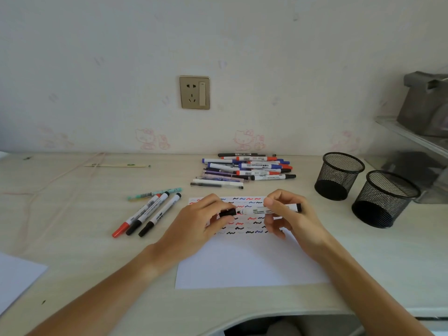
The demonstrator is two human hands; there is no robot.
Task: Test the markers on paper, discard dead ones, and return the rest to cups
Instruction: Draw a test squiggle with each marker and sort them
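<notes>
Holding marker (269, 210) level over paper (249, 260), cap (228, 212) just off its tip.
Right hand (288, 214) pinching the barrel, left hand (203, 221) pinching the black cap beside the nib. Rows of red, blue, black squiggles across the paper's far half, near half blank. Pile of markers (244, 169) behind the paper on the desk (72, 238). Three capped markers (148, 214) lying left of the paper, one red, two black, a teal pen (155, 193) just behind them. Two black mesh cups (339, 175) at right, upright, close together.
</notes>
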